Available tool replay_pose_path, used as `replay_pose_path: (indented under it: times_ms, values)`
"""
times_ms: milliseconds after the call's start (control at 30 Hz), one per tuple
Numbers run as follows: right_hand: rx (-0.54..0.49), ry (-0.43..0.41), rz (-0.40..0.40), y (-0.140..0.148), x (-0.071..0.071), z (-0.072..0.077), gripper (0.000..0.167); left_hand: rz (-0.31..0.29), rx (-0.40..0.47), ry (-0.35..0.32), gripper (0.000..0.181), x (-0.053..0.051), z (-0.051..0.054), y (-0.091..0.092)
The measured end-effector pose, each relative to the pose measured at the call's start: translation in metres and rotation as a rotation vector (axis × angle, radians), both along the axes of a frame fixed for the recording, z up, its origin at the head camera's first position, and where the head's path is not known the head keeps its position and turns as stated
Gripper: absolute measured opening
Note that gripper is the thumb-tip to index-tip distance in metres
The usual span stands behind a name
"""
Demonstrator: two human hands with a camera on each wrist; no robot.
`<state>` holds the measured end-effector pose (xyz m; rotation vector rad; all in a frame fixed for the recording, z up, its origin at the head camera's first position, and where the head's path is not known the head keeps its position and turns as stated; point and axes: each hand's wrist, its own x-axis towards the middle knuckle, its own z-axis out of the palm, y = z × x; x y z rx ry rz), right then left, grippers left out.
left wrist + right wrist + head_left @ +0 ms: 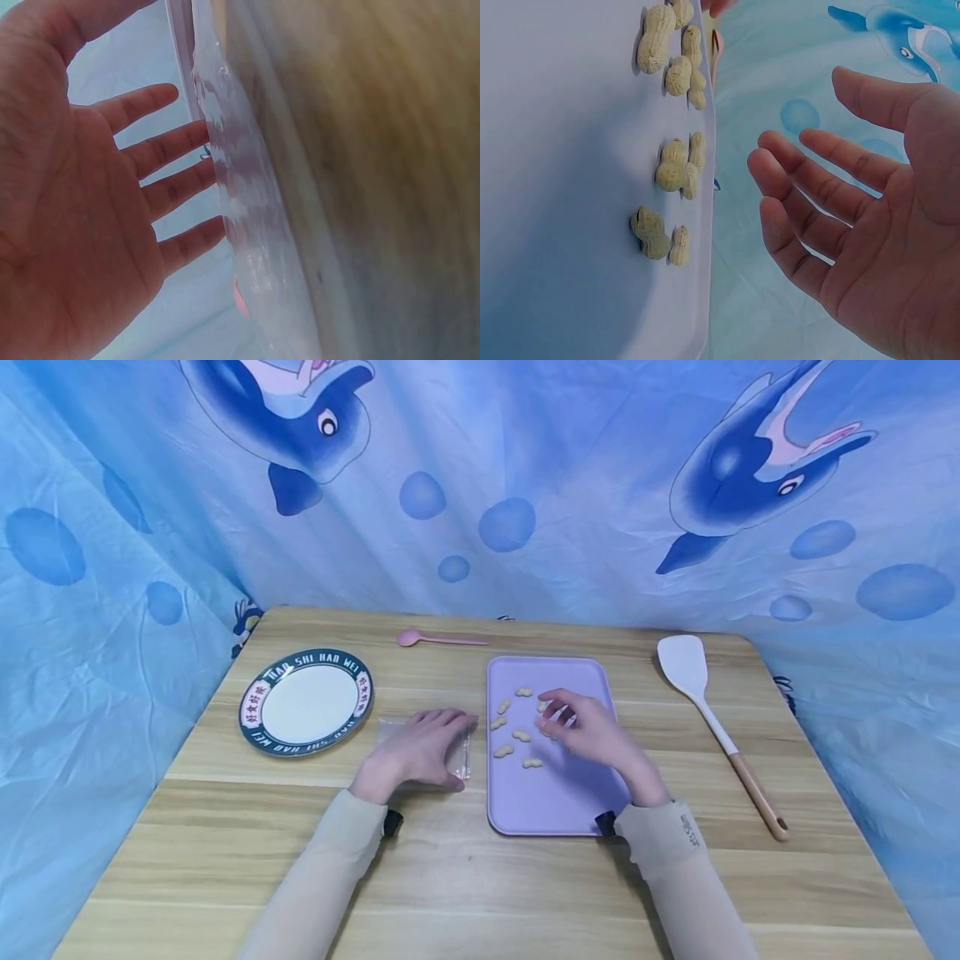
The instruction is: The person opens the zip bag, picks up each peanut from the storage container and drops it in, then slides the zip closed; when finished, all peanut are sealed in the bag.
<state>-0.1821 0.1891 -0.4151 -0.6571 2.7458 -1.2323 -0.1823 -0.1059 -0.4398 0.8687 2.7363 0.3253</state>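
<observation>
- L hand [422, 750]: palm down over clear plastic bag [458, 758], left of tray; fingers [169, 146] spread, thumb well out to the side; fingertips meet bag's outline in L wrist view, can't tell if pressing.
- Bag: flat on tabletop [450, 893], btwn plate & tray's left edge, partly hidden under L hand.
- R hand [591, 731]: above tray's right half, nothing held; fingers loosely bent, close tog. but w/ small gaps, thumb apart, no pinch. Fingertips over peanuts nr tray's middle; looks clear of them in R wrist view.
- Peanuts [503, 751]: several, in shell, scattered singly on tray, mostly twd its left edge & far half; near end of tray bare. Couple partly hidden by R hand.
- Tray [517, 806]: purple, rectangular, rounded corners, long sides running from tabletop's far edge twd near edge, abt midway btwn left & right edges.
- Plate [311, 703]: white centre, dark green lettered rim, nr tabletop's far left corner.
- Spoon [442, 639]: pink, small, lying along far edge, bowl end to left.
- Spatula [712, 718]: white w/ wooden handle, along right edge, blade twd far right corner.
- Curtain [465, 452]: blue, cartoon dolphins & bubbles, behind far edge & both sides.
- Sleeves [322, 864]: pale, both arms.
</observation>
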Motion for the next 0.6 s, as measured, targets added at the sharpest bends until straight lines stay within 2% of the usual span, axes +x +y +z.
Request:
replay_pose_path:
  times_ms: [600]
  values:
    - [0.031,0.023,0.008,-0.0030,0.0009,-0.0027,0.036,0.010,-0.007,0.012,0.101,0.0002,-0.0012,-0.0005]
